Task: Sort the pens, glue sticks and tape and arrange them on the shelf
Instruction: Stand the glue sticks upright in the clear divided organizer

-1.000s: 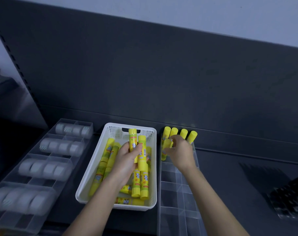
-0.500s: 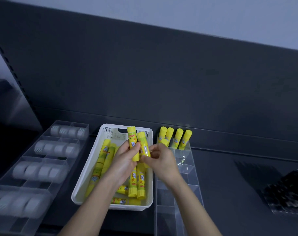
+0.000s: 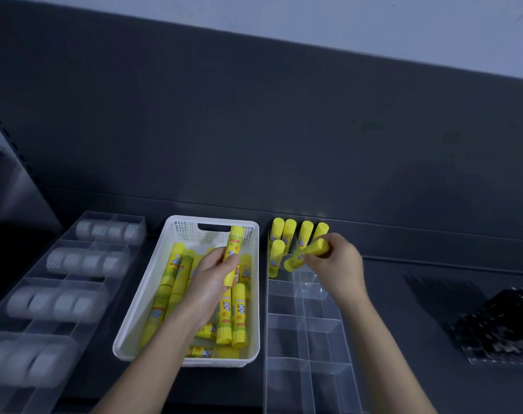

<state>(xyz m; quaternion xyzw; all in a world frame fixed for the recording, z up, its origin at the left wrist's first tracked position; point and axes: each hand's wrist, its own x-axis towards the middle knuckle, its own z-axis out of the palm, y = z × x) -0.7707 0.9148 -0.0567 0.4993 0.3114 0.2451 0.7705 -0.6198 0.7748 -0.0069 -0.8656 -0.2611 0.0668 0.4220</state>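
Looking down through the head view: left hand (image 3: 212, 273) curls round one glue stick (image 3: 234, 252), held cap-up over the white basket (image 3: 185, 231); the basket is perforated plastic, rectangular, with a handle slot at the far end; it holds a loose heap of yellow sticks (image 3: 232, 318), cylindrical, with printed labels, mostly lying lengthwise; right hand (image 3: 339, 264) pinches a second glue stick (image 3: 306, 253), tilted, low end over the far cells of the clear divider tray (image 3: 287, 333); five standing sticks (image 3: 288, 231) upright there, four in the back row, one front-left; left of the basket, a clear tape tray (image 3: 75, 279) holds rows of pale tape rolls (image 3: 72, 261), blurred; dark tray (image 3: 499, 330) far right, contents unclear; all on the matte grey shelf (image 3: 403, 294).
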